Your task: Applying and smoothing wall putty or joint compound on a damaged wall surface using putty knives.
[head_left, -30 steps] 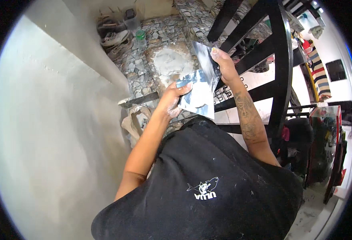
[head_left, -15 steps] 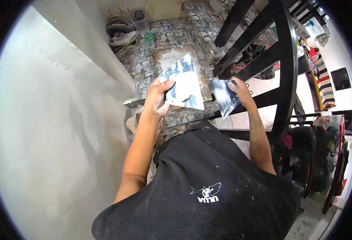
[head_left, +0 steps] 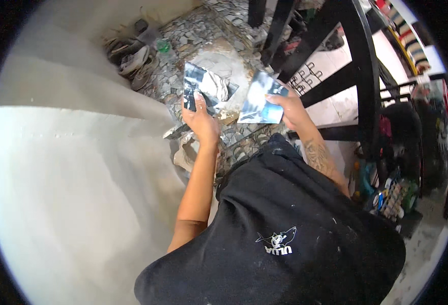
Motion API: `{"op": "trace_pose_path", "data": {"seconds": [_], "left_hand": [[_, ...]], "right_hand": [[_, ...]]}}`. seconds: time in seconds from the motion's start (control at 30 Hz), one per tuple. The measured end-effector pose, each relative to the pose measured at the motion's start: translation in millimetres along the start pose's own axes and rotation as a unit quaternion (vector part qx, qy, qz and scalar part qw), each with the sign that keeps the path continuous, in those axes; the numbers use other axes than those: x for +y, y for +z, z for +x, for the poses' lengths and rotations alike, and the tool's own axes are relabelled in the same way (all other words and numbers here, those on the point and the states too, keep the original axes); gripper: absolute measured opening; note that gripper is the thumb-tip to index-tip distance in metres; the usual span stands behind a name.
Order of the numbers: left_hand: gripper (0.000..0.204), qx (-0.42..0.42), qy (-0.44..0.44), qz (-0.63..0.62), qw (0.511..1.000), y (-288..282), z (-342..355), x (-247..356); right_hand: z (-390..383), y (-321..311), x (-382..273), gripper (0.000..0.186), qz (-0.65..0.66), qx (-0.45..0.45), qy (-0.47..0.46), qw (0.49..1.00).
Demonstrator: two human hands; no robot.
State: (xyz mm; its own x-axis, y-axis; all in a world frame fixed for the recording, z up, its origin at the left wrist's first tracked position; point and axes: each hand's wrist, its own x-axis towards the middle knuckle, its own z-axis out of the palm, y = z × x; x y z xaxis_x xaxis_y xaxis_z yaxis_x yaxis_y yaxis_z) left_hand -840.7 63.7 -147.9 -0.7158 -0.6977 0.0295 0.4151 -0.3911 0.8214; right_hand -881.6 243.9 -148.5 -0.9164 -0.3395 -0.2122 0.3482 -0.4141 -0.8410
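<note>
My left hand (head_left: 202, 123) grips a thin, glossy dark sheet (head_left: 190, 81), its thumb lying over the near edge. White putty (head_left: 215, 86) lies in a ridged smear across that sheet. Fingers of my right hand (head_left: 291, 109) close around another thin, shiny rectangular sheet (head_left: 254, 104), thumb on top, its face full of pale and blue reflections. A small gap separates the two sheets. Both are held above a whitish, putty-smeared board (head_left: 231, 61) on the stone-patterned step.
A pale smooth wall (head_left: 71, 193) fills the left side. Shoes (head_left: 135, 61) and a green cup (head_left: 163, 46) stand at the far left of the stone-mosaic step (head_left: 183, 33). Dark railing bars (head_left: 364, 66) rise on the right, with a lower tiled floor (head_left: 330, 104) beyond.
The view has shifted and turned. The left sheet has tilted, and its putty smear now shows against a dark surface. The right sheet has come nearer to it and turned, catching more light.
</note>
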Motion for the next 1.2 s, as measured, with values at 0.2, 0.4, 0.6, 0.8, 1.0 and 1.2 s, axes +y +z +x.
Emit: {"op": "trace_pose_path", "data": {"seconds": [0.2,0.4,0.6,0.8,1.0,1.2], "left_hand": [[0.02,-0.114,0.065,0.128,0.983,3,-15,-4],[0.026,-0.146,0.071,0.167,0.972,-1,-17,-6],[0.026,-0.213,0.106,0.244,0.94,-22,-13,-13],[0.029,-0.269,0.308,0.444,0.798,-30,-15,-3],[0.034,-0.37,0.274,0.467,0.755,-37,-17,10],[0.058,-0.444,0.303,0.506,0.675,-33,-15,17]], "right_hand": [[8,16,0,0.029,-0.033,0.006,0.007,0.999],[11,15,4,0.023,-0.032,0.02,0.012,0.999],[21,15,6,0.014,0.005,0.051,0.047,0.998],[23,17,7,0.013,0.089,0.004,0.049,0.995],[17,18,2,0.019,0.108,0.025,0.054,0.992],[12,8,4,0.017,0.152,-0.01,0.055,0.987]]}}
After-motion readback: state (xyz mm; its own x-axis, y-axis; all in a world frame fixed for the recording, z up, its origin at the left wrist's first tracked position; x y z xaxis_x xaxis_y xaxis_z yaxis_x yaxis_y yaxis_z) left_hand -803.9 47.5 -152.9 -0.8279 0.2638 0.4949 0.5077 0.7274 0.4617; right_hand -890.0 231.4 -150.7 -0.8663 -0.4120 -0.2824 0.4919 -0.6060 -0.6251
